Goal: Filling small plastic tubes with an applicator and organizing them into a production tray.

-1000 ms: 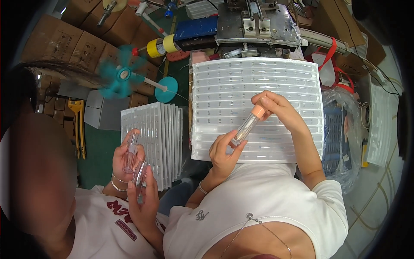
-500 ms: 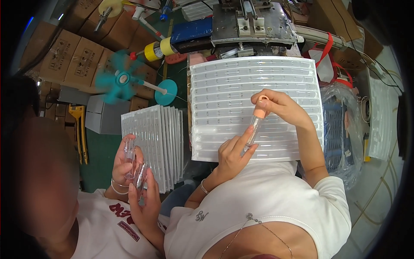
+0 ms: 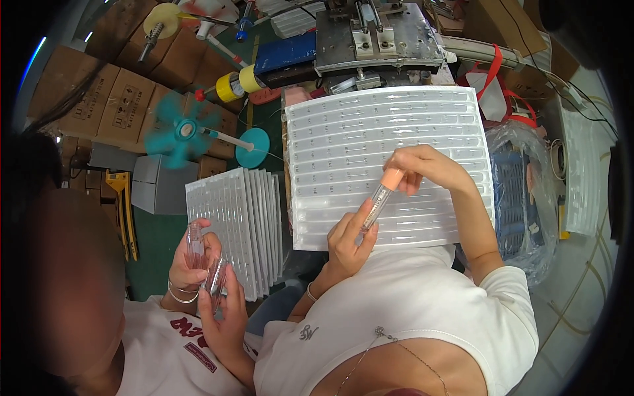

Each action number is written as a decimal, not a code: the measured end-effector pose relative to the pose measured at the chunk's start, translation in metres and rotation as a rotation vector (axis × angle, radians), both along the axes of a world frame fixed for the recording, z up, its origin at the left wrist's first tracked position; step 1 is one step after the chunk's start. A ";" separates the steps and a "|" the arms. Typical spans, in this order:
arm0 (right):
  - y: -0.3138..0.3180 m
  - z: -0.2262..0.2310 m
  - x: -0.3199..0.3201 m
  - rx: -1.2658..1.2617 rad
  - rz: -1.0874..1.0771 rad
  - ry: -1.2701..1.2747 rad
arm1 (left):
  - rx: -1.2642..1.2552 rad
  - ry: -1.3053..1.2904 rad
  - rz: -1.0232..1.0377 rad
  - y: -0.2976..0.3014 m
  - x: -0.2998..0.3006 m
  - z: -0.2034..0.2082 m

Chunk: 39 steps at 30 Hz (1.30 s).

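Capped cosmetic tube [image 3: 376,207] now leans more, its base swung toward the left hand [image 3: 346,249].
The handling remains two-handed: left thumb and fingers pinch its lower end; the right hand's [image 3: 430,167] fingers curl at the peach cap [image 3: 391,178], whether clamped I cannot tell. Clear-walled, printed lengthwise, it slants between both hands, over the ridged white tray [image 3: 316,236].

Even light, glints on tray [image 3: 370,142], fan blades [image 3: 164,140] blurred
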State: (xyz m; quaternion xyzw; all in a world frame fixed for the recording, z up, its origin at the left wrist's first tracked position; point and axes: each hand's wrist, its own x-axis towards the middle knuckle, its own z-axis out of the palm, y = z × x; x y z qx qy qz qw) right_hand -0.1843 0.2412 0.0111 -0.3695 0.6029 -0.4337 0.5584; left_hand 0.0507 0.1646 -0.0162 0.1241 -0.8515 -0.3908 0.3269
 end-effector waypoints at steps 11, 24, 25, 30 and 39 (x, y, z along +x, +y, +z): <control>0.006 0.009 0.008 -0.171 -0.153 -0.079 | -0.012 -0.067 0.011 -0.002 0.004 -0.002; -0.007 -0.018 -0.021 -0.408 0.224 -0.232 | 0.757 -0.085 -0.081 0.008 0.010 -0.002; -0.008 -0.020 -0.022 -0.447 0.268 -0.221 | 0.885 -0.084 -0.116 0.007 0.012 -0.002; -0.006 -0.022 -0.012 -0.544 0.091 -0.280 | 0.632 -0.084 -0.017 0.009 0.008 -0.007; -0.002 -0.009 -0.004 -0.011 -0.001 -0.079 | 0.089 -0.091 0.010 0.008 -0.001 -0.012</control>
